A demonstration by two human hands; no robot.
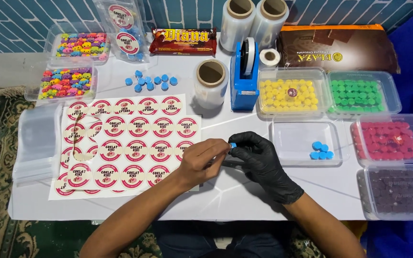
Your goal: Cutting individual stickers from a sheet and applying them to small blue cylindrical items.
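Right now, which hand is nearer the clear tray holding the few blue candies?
Right. The gloved right hand sits just left of the clear tray; the bare left hand is farther left, over the sticker sheet's edge.

Both hands meet at centre: bare left hand (202, 160) pinching, black-gloved right hand (259, 160) curled, fingertips touching.
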